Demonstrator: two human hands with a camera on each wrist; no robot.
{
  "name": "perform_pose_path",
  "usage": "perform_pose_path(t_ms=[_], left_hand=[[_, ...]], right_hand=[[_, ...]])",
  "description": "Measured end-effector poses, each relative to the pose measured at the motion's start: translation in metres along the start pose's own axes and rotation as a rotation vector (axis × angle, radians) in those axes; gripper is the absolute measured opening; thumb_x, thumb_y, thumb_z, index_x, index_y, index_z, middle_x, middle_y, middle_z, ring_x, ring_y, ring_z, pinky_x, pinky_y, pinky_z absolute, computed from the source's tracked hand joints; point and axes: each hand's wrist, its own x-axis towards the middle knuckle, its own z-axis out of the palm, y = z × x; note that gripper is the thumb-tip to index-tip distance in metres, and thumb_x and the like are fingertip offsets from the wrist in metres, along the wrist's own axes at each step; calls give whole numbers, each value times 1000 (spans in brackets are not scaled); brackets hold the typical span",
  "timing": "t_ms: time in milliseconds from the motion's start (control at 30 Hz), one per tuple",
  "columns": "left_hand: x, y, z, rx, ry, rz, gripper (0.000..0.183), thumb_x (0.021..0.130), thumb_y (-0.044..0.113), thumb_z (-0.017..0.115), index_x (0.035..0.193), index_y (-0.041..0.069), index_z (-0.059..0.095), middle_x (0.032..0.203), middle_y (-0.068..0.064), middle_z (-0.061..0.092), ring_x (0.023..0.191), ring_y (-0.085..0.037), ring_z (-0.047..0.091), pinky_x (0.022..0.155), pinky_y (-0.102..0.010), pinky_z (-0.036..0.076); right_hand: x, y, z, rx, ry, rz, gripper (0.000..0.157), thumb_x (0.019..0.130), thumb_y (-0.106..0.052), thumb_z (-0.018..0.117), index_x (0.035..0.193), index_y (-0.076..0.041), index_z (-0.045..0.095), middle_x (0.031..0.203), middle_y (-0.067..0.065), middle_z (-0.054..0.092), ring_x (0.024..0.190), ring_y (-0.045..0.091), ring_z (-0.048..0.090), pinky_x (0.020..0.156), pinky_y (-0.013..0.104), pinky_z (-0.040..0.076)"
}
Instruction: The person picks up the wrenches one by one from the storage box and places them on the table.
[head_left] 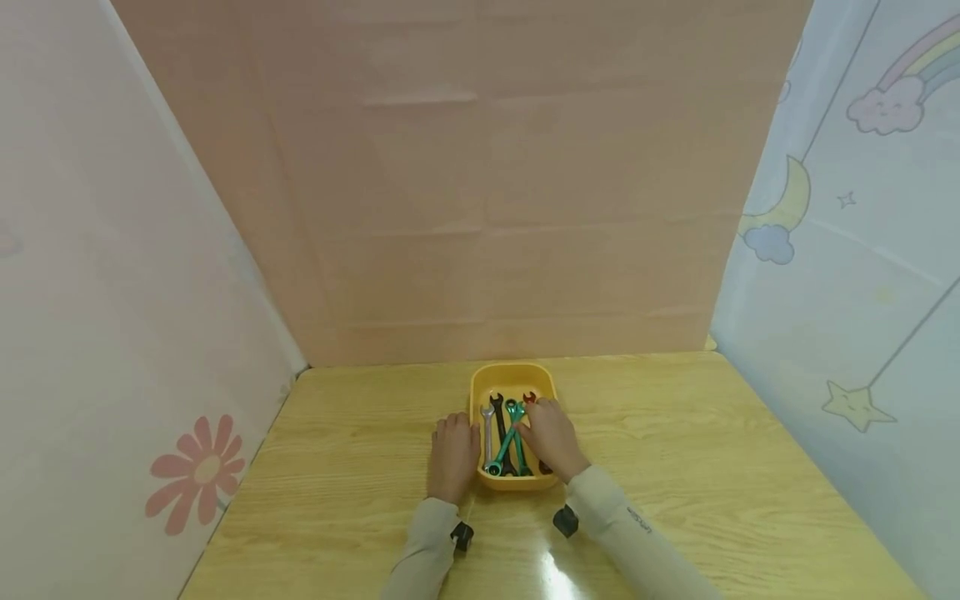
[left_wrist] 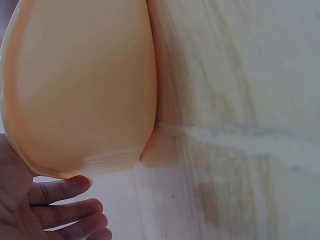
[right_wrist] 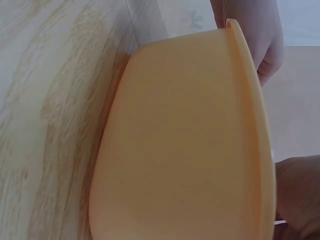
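Observation:
A yellow plastic bin (head_left: 513, 483) on the wooden table contains several wrenches. On its left side lies a silver wrench (head_left: 488, 437), beside a black wrench (head_left: 501, 421). Two green wrenches cross each other, one green wrench (head_left: 504, 450) slanting over the other. My left hand (head_left: 453, 458) rests against the bin's left side, and in the left wrist view its loosely extended fingers (left_wrist: 70, 212) touch the outer wall. Over the bin's right side reaches my right hand (head_left: 553, 437), covering most of a red wrench (head_left: 529, 397). Its fingertips are hidden, so a grip cannot be made out.
The wooden table (head_left: 360, 433) extends around the bin. A plain pinkish-brown sheet (head_left: 480, 208) hangs behind it. Printed panels stand on both sides, the left panel (head_left: 112, 292) with a flower and the right panel (head_left: 840, 317) with stars and clouds.

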Motion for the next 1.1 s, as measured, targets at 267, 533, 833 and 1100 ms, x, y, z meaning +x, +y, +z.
perform_pose_path(t_ms=[267,533,833,1100], left_hand=[[0,-2,1,2,11,-7,22,101,20,60,102,-2,65,100,-16,65,95,-33,59,81,-48,50],[1,-4,4,10,9,-6,23,101,21,60,103,-2,65,102,-16,65,98,-33,59,82,-48,50],[1,-6,6,6,27,2,21,99,19,63,102,-2,65,102,-17,66,100,-35,60,83,-50,50],[3,-6,6,17,-10,-17,24,102,21,58,105,-1,64,104,-17,65,104,-35,59,86,-50,49]], right_hand=[[7,-3,3,42,-80,43,23,85,-21,81,77,-5,67,78,7,60,73,23,57,58,35,48],[14,-5,10,78,-128,59,31,86,-18,80,67,-9,57,63,0,50,56,14,45,51,28,38],[21,-6,17,57,-164,78,32,87,-18,79,68,-8,55,59,-1,48,53,12,43,50,25,35],[28,0,17,304,-196,160,39,92,-12,72,58,-8,53,48,-5,38,42,9,36,42,23,29]])
